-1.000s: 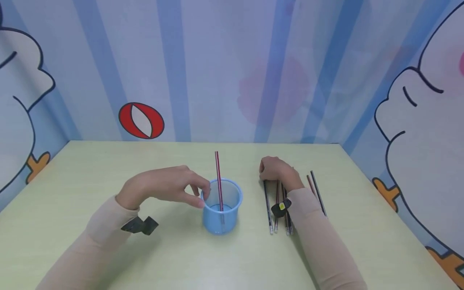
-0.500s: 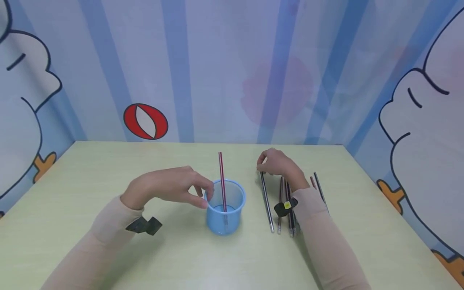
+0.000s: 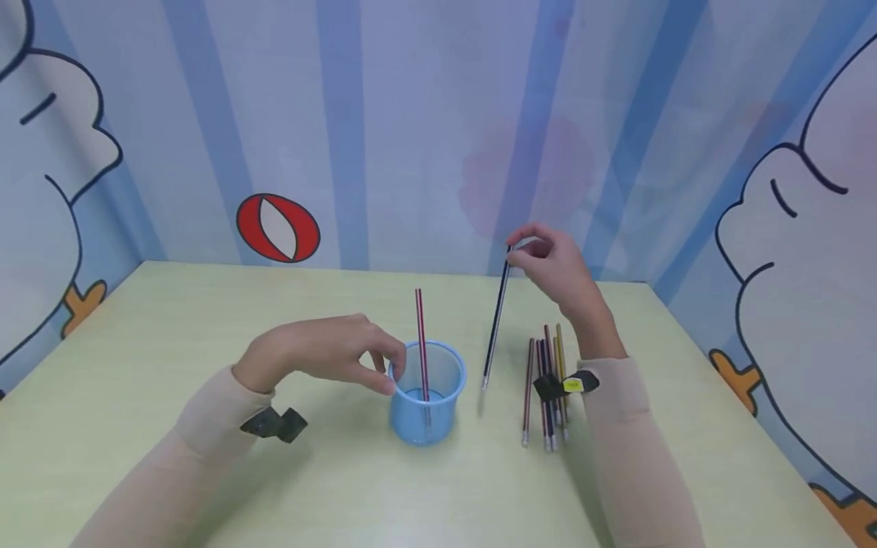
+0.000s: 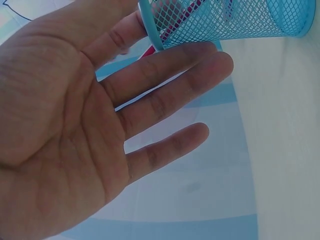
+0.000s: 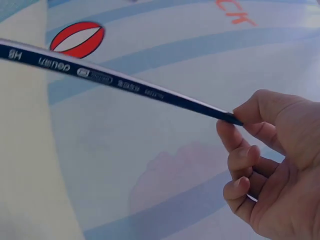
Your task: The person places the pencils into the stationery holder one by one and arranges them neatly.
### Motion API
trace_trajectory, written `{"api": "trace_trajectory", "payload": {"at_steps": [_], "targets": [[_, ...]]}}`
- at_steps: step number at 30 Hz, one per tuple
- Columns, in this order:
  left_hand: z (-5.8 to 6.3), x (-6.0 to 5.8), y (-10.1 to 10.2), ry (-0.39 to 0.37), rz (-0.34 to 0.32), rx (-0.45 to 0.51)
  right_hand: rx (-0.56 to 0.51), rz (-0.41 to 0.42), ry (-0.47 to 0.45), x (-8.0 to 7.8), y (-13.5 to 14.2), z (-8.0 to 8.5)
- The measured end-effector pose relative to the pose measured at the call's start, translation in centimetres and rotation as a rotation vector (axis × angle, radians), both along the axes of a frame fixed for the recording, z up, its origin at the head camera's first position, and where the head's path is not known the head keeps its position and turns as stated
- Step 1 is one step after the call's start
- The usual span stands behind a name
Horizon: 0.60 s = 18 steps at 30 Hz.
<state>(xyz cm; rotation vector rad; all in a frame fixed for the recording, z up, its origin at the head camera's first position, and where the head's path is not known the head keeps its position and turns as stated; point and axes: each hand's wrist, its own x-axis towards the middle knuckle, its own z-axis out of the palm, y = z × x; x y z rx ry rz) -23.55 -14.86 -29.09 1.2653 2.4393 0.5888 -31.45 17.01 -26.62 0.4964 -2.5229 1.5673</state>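
Pinched only near its tip by the right hand, the dark pencil could swing or slip (the left hand grips the blue cup by its rim).

Blue cup, navy pencil with white lettering, red pencil, blue-striped backdrop, pale yellow table

Mesh cup is showing a smooth rim, dark pencil is gleaming glossily, cloth sleeves are looking matt
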Motion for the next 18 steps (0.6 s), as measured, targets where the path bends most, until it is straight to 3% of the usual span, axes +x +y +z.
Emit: {"api": "trace_trajectory", "payload": {"at_steps": [6,10,13,18], "targets": [[-0.1,-0.1,0.0,0.004,-0.001,-0.009,-0.276,0.041,0.103,1.6,0.3,1.6],[0.0,-0.1,0.0,0.004,0.008,-0.018,-0.395,0.069,0.146,2.3,0.1,2.1],[0.0,0.0,0.0,0.003,0.015,-0.021,-0.406,0.072,0.163,2.4,-0.2,2.2],[-0.1,0.0,0.2,0.003,0.018,-0.024,-0.261,0.109,0.149,2.2,-1.5,1.6]]}}
